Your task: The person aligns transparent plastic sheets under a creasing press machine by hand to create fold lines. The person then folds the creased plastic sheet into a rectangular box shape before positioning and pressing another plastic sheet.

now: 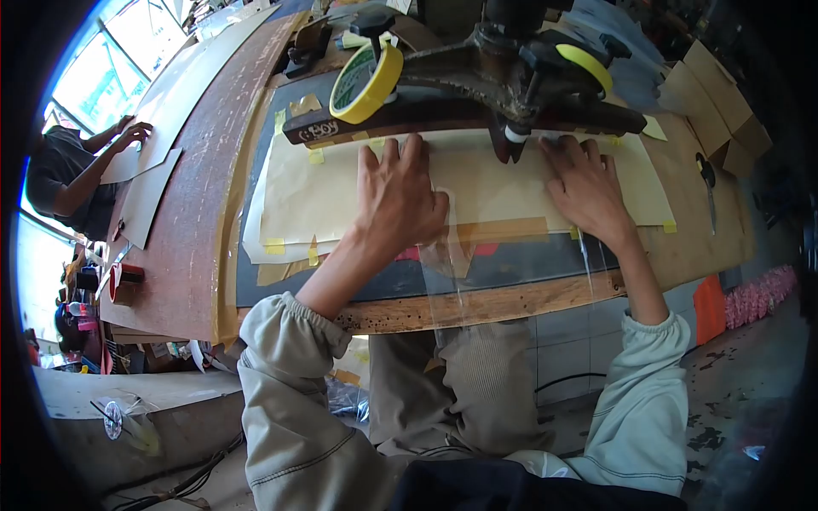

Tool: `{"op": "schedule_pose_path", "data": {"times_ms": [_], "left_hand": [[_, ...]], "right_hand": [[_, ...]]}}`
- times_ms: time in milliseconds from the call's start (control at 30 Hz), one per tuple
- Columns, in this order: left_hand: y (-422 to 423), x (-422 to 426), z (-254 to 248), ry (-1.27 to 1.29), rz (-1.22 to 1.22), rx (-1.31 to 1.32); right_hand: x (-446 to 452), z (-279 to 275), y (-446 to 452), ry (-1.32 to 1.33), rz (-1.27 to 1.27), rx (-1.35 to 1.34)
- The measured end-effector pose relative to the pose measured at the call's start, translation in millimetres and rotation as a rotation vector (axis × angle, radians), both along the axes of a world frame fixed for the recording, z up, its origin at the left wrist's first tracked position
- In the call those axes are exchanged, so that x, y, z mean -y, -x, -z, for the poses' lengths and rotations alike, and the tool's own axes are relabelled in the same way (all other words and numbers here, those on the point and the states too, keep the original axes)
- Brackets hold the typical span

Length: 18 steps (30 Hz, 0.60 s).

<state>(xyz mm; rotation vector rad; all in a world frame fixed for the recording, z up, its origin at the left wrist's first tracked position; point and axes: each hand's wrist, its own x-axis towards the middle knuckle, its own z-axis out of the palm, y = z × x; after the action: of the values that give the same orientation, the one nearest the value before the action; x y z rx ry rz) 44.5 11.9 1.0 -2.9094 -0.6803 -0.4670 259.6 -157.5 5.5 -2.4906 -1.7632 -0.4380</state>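
My left hand [396, 196] lies palm down on a cream paper sheet [324, 196], its fingers stretched to the edge of a long dark bar [464, 122]. My right hand [588, 187] rests farther right on the same sheet, fingers spread, with the tips close to the bar. Neither hand is closed round anything. A clear plastic film [520, 294] runs from between my hands over the table's front edge and hangs down; its far end is hard to make out. Small yellow tape pieces [274, 247] stick to the sheet, and a brown tape strip [503, 230] lies along its near edge.
A heavy metal frame [503, 68] stands over the bar, with yellow tape rolls [368, 83] on it. Scissors [706, 179] and a cardboard box [716, 102] are at the right. Another person [72, 179] handles boards [149, 200] at the reddish table [183, 221] on the left.
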Motion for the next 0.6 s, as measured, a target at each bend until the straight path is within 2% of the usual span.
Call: {"op": "schedule_pose_path", "data": {"times_ms": [300, 400, 500, 600], "left_hand": [[-3, -7, 8, -0.082, 0.053, 0.096], [-7, -6, 6, -0.137, 0.052, 0.080], [-12, -3, -3, -0.063, 0.010, -0.054], [-19, -3, 3, -0.120, 0.014, -0.017]], "right_hand": [[0, 7, -1, -0.057, -0.017, 0.029], [-7, 3, 6, -0.064, -0.002, 0.068], [-9, 2, 6, -0.068, 0.013, 0.049], [-11, 2, 7, -0.087, 0.024, 0.026]]}}
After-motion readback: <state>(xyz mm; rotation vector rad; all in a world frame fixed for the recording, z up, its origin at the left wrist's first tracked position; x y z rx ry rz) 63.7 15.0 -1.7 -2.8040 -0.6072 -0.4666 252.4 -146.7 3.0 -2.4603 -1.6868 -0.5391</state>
